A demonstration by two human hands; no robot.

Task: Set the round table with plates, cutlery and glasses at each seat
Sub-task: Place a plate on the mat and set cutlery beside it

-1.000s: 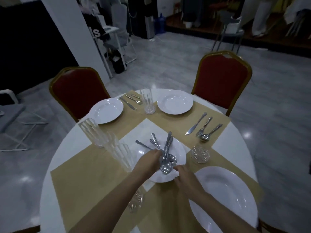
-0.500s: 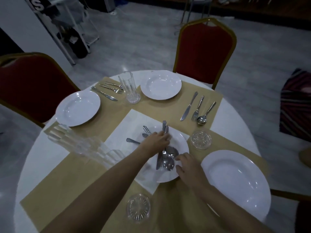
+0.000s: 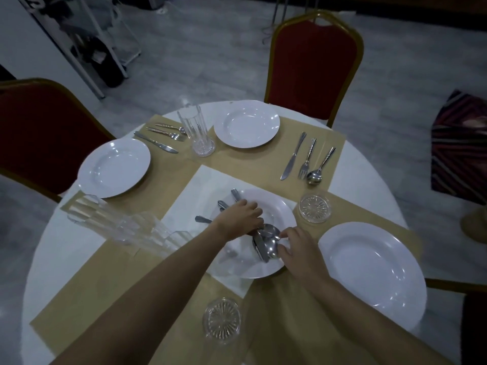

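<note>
A white centre plate (image 3: 279, 206) in the middle of the round table (image 3: 369, 185) holds a heap of loose cutlery (image 3: 266, 241). My left hand (image 3: 241, 219) lies over the handles with its fingers curled round them. My right hand (image 3: 297, 248) pinches a spoon at the plate's near right rim. White plates lie at the left seat (image 3: 114, 167), the far seat (image 3: 246, 126) and the near right seat (image 3: 369, 264). A knife, fork and spoon (image 3: 307, 160) lie right of the far plate. Another cutlery set (image 3: 163, 137) lies beside the left plate.
One upright glass (image 3: 197, 135) stands between the left and far plates. A stack of glasses (image 3: 118, 222) lies on its side at left. Two glass coasters (image 3: 315, 208) (image 3: 222, 318) rest on the tan placemats. Red chairs (image 3: 313, 64) (image 3: 39, 133) stand behind the table.
The view has tilted down and closer to the table. My left hand slid nearer along the cutlery handles, and my right hand closed its fingertips on a spoon.
</note>
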